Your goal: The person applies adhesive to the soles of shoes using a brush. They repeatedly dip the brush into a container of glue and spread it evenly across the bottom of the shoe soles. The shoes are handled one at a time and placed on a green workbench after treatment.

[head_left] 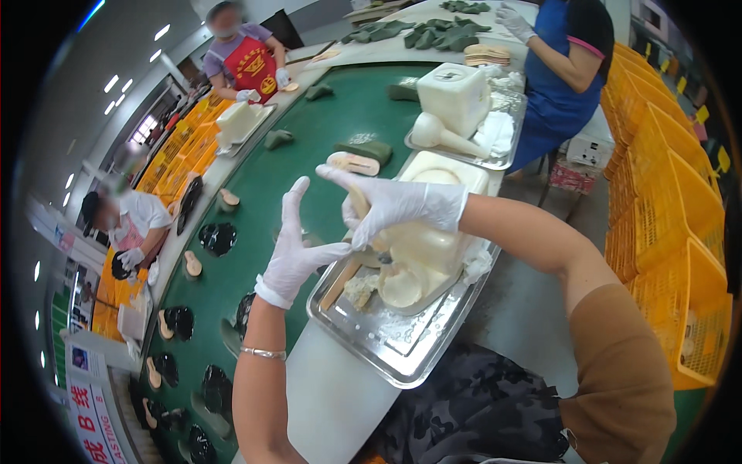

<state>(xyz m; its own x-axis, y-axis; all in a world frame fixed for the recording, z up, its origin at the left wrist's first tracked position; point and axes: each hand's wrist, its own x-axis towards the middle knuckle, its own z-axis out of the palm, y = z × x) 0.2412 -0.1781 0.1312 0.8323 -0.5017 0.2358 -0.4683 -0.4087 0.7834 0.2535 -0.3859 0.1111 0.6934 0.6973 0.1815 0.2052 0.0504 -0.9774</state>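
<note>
My left hand (pixel 287 259), in a white glove, has its index finger pointing up and its thumb stretched toward my other hand. My right hand (pixel 413 205), also gloved, reaches in from the right with a thin curved beige piece (pixel 357 201) between thumb and fingers. Edge-on as it is, its kind does not show. Below both hands sits a metal tray (pixel 371 354). In it stand a cut-open whitish plastic jug (pixel 429 259), a crumbly pale lump (pixel 360 294) and a flat beige strip (pixel 338 288). The right hand hides part of the jug.
A green conveyor belt (pixel 255 174) carries black shoe uppers (pixel 217 239), green ones (pixel 363 149) and insoles (pixel 192 264). Beyond my tray is another tray (pixel 506 158) with a white jug (pixel 454 97). Co-workers sit along both sides. Yellow baskets (pixel 665 193) are stacked at right.
</note>
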